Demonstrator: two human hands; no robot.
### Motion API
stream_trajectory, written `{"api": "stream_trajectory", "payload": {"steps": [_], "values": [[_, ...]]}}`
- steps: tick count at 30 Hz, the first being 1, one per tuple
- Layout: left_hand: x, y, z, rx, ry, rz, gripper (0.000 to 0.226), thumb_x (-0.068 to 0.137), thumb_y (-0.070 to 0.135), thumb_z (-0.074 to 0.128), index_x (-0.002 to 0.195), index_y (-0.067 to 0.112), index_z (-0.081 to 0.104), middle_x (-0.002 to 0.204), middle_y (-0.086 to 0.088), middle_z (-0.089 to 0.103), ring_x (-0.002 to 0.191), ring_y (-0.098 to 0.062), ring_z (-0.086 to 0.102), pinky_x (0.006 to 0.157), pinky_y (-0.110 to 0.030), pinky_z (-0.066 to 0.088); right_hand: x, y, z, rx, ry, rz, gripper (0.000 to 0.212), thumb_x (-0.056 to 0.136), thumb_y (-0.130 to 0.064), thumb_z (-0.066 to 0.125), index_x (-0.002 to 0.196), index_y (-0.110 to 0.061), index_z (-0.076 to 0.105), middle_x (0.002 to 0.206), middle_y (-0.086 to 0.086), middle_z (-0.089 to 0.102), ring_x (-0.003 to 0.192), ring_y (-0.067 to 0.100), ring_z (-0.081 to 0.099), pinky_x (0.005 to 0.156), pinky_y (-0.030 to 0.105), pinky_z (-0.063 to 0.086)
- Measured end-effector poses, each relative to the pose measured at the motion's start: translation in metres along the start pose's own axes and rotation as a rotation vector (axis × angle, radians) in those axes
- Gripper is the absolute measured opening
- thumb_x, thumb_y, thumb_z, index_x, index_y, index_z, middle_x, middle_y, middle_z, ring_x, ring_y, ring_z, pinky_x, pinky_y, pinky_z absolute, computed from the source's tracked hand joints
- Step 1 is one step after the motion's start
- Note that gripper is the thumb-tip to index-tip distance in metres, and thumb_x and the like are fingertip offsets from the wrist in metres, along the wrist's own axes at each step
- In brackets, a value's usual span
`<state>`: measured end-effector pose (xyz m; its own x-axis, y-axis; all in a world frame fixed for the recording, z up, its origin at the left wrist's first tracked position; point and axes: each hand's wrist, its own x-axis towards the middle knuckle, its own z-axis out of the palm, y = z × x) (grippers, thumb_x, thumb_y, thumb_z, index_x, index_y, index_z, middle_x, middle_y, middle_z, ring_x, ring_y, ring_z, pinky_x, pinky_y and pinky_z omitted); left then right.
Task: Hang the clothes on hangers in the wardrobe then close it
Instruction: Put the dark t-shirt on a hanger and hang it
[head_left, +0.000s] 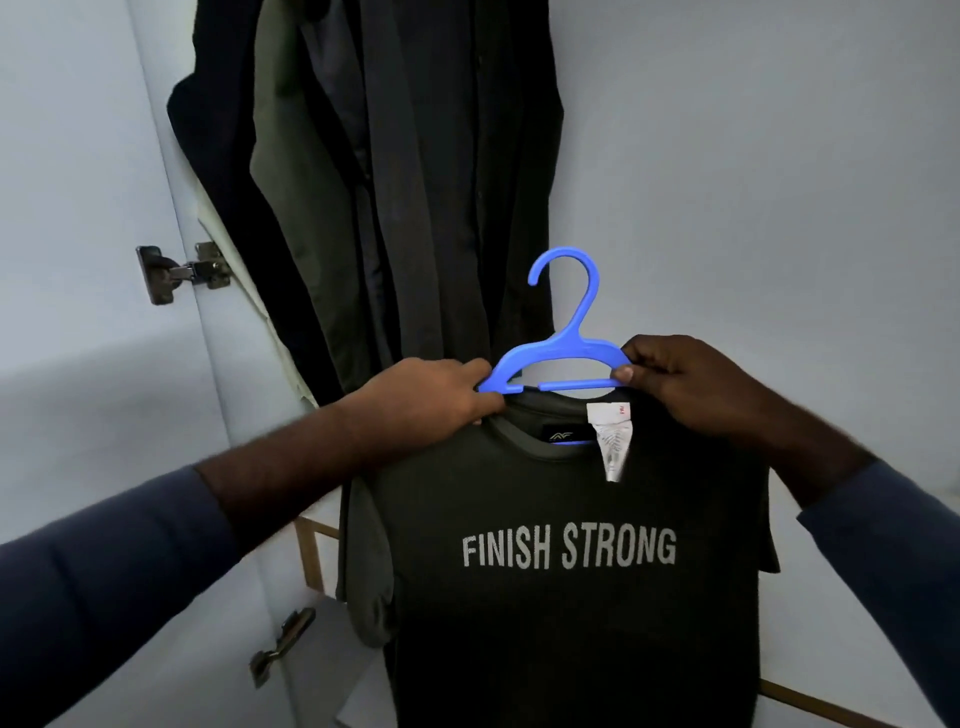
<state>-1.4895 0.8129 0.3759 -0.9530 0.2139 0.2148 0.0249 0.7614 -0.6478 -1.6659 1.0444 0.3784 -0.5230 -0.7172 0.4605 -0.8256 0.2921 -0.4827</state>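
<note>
Your left hand (441, 395) is curled round the left end of the blue plastic hanger (558, 353), and your right hand (680, 384) pinches its right end between thumb and fingers. The dark "FINISH STRONG" T-shirt (571, 597) hangs from it, hook upward, just in front of the dark garments (405, 182) in the wardrobe. The hinged door (78, 312) stands at left.

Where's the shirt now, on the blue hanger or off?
On it: the shirt hangs spread from the blue hanger, neckline below its bar; left hand and right hand hold its ends.
</note>
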Motion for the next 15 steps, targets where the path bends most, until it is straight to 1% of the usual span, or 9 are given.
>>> {"api": "stream_trajectory", "payload": {"steps": [2, 3, 5, 7, 8, 10, 11, 13, 15], "values": [[0.007, -0.003, 0.003, 0.105, 0.019, 0.044, 0.041, 0.102, 0.042, 0.028, 0.140, 0.031, 0.037, 0.130, -0.011, 0.038, 0.099, -0.028, 0.055, 0.067, -0.038, 0.046, 0.005, 0.002, 0.001, 0.011, -0.019, 0.005, 0.020, 0.099, -0.022, 0.059, 0.080, -0.018, 0.063, 0.070, -0.001, 0.061, 0.061, 0.007, 0.049, 0.061, 0.026, 0.037], [0.009, -0.006, 0.004, 0.130, 0.042, 0.046, 0.042, 0.099, 0.042, 0.027, 0.136, 0.030, 0.045, 0.131, -0.015, 0.041, 0.092, -0.031, 0.057, 0.061, -0.038, 0.046, 0.007, 0.003, 0.001, 0.026, -0.028, 0.006, 0.020, 0.099, -0.023, 0.059, 0.080, -0.019, 0.063, 0.071, 0.000, 0.062, 0.061, 0.008, 0.049, 0.062, 0.029, 0.037], [0.006, -0.009, 0.008, 0.135, 0.067, 0.039, 0.044, 0.091, 0.039, 0.029, 0.114, 0.025, 0.064, 0.128, -0.026, 0.051, 0.080, -0.036, 0.060, 0.052, -0.039, 0.049, 0.010, 0.001, 0.002, 0.032, -0.049, 0.012, 0.022, 0.099, -0.022, 0.060, 0.077, -0.021, 0.062, 0.067, -0.004, 0.060, 0.058, 0.006, 0.048, 0.062, 0.029, 0.037], [0.007, -0.009, 0.009, 0.171, 0.079, 0.034, 0.042, 0.087, 0.034, 0.031, 0.099, 0.022, 0.070, 0.132, -0.031, 0.051, 0.083, -0.039, 0.061, 0.053, -0.040, 0.052, 0.013, -0.001, 0.003, 0.022, -0.058, 0.018, 0.021, 0.099, -0.022, 0.060, 0.078, -0.020, 0.063, 0.067, 0.000, 0.060, 0.058, 0.006, 0.048, 0.062, 0.030, 0.037], [0.009, -0.008, 0.007, 0.145, 0.066, 0.031, 0.041, 0.089, 0.032, 0.032, 0.100, 0.022, 0.070, 0.139, -0.031, 0.046, 0.091, -0.040, 0.060, 0.058, -0.042, 0.053, 0.014, -0.001, 0.003, 0.022, -0.054, 0.022, 0.020, 0.098, -0.023, 0.060, 0.080, -0.017, 0.064, 0.071, 0.006, 0.062, 0.060, 0.009, 0.048, 0.064, 0.031, 0.037], [0.015, -0.008, 0.006, 0.024, 0.043, -0.001, 0.031, 0.096, 0.032, 0.041, 0.116, 0.022, 0.064, 0.156, -0.024, 0.022, 0.116, -0.037, 0.049, 0.083, -0.045, 0.052, 0.014, 0.001, 0.002, 0.011, -0.053, 0.034, 0.019, 0.098, -0.023, 0.060, 0.084, -0.012, 0.065, 0.079, 0.016, 0.065, 0.064, 0.014, 0.049, 0.065, 0.033, 0.036], [0.015, -0.012, 0.006, -0.108, -0.020, -0.004, 0.028, 0.096, 0.033, 0.050, 0.120, 0.022, 0.061, 0.159, -0.017, 0.013, 0.126, -0.033, 0.042, 0.095, -0.042, 0.047, 0.014, 0.001, 0.002, -0.002, -0.060, 0.042, 0.019, 0.098, -0.023, 0.060, 0.085, -0.010, 0.065, 0.082, 0.017, 0.065, 0.065, 0.015, 0.049, 0.065, 0.033, 0.037], [0.014, -0.023, 0.000, -0.428, -0.074, 0.032, 0.020, 0.090, 0.030, 0.066, 0.106, 0.019, 0.063, 0.159, -0.007, 0.014, 0.129, -0.023, 0.041, 0.104, -0.033, 0.040, 0.014, -0.001, 0.001, -0.017, -0.079, 0.053, 0.018, 0.098, -0.024, 0.059, 0.086, -0.013, 0.066, 0.083, 0.016, 0.066, 0.066, 0.014, 0.050, 0.066, 0.033, 0.037], [0.012, -0.032, -0.005, -0.598, -0.061, 0.044, 0.015, 0.084, 0.026, 0.075, 0.090, 0.021, 0.062, 0.154, -0.001, 0.024, 0.122, -0.012, 0.046, 0.101, -0.027, 0.041, 0.014, -0.004, 0.002, -0.008, -0.092, 0.059, 0.016, 0.099, -0.023, 0.059, 0.086, -0.016, 0.067, 0.083, 0.013, 0.067, 0.067, 0.014, 0.052, 0.067, 0.033, 0.038]]}}
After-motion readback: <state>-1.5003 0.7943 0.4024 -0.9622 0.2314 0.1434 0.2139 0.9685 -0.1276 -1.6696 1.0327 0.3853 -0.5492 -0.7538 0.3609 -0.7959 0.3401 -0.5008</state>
